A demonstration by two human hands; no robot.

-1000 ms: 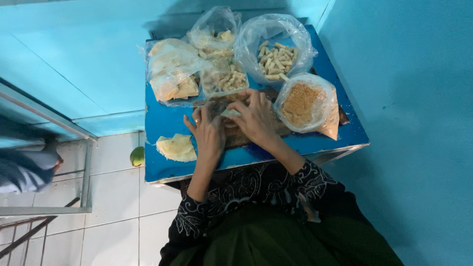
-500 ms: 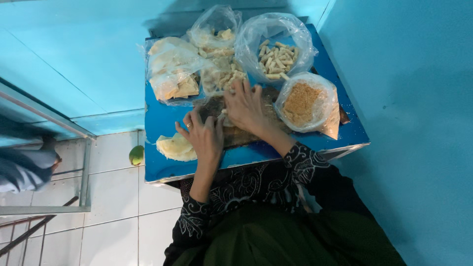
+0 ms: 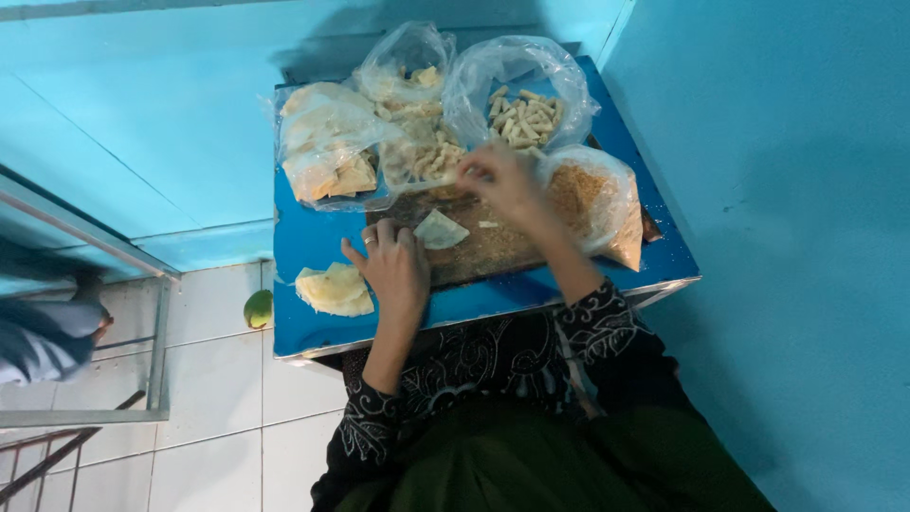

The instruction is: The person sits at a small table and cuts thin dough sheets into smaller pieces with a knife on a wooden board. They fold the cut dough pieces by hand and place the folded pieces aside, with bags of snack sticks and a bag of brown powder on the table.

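Note:
My left hand lies flat with fingers apart on a dark wooden board, its fingertips beside a pale folded dough wrapper. My right hand is blurred and stretched out over the far edge of the board, its fingers at the mouth of a clear bag of small fried pieces. Whether it holds anything is unclear. A small stack of pale round wrappers lies on the blue table, left of my left hand.
Clear bags crowd the far side of the table: folded pastries, short pale sticks, brown crumbs. A green fruit lies on the white tiled floor. A metal rail and someone's sleeve are at left. Blue walls stand close.
My right hand has lifted off the board and moved away towards the bags. The folded wrapper it covered now shows. My left hand has shifted slightly toward the board.

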